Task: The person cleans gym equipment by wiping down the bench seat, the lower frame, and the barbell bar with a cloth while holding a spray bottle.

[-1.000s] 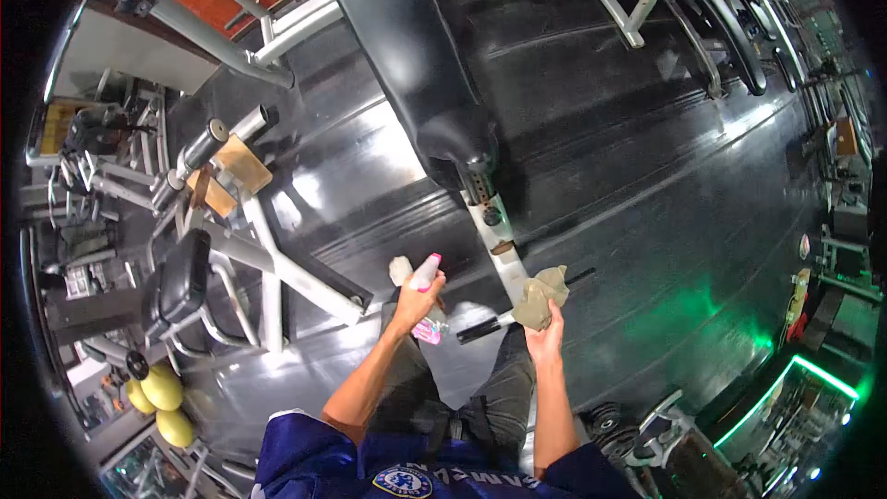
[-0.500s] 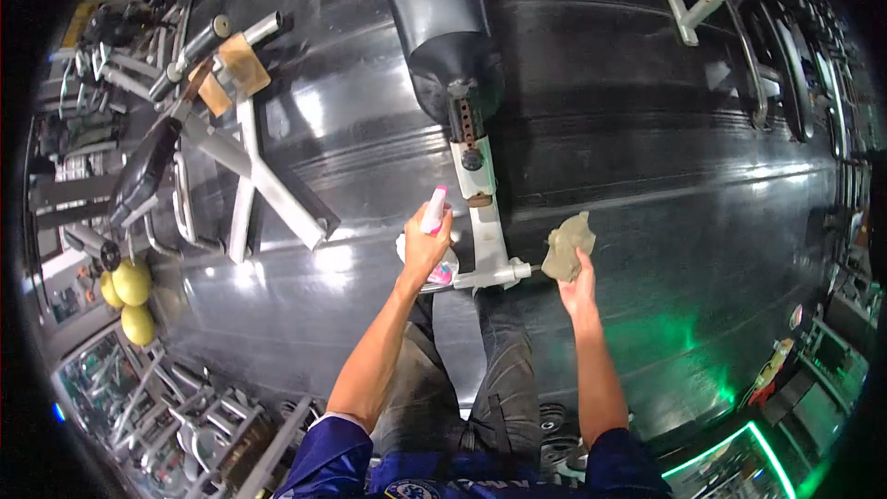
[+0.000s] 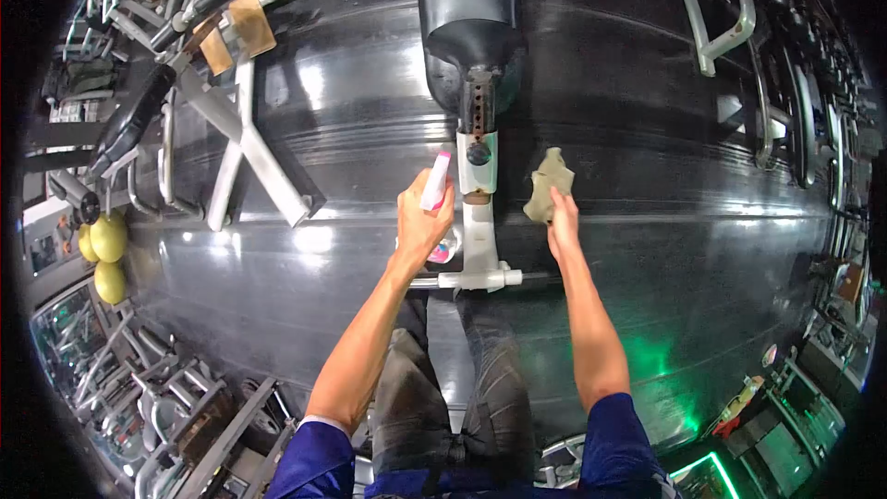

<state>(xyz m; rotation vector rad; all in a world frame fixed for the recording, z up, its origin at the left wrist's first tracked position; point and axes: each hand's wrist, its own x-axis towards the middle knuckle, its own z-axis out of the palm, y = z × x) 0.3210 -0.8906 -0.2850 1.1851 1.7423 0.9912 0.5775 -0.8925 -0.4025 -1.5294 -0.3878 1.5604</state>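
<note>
My left hand [image 3: 426, 219] is wrapped round a spray bottle [image 3: 436, 180] with a white and pink trigger head. Its lower part, partly hidden by the hand, shows pink and blue below. In my right hand [image 3: 564, 220] is a crumpled greenish-beige cloth [image 3: 552, 187], pinched at its lower edge. Between the two hands stands the white metal frame [image 3: 480, 245] of an exercise bench, with a black adjusting knob [image 3: 479, 154] and a post with holes. The bench's black padded seat [image 3: 468, 0] extends away from me. Neither hand touches the bench.
On the left, a grey X-shaped machine frame [image 3: 245, 134] stands on the black floor [image 3: 356, 185]. Yellow balls [image 3: 109, 238] lie at the far left. Another metal frame [image 3: 707, 23] is at upper right. A crossbar [image 3: 536, 277] lies low before my legs.
Both hands have moved forward, away from my body, still holding the bottle and the cloth. The view has shifted, so the bench appears slightly farther right.
</note>
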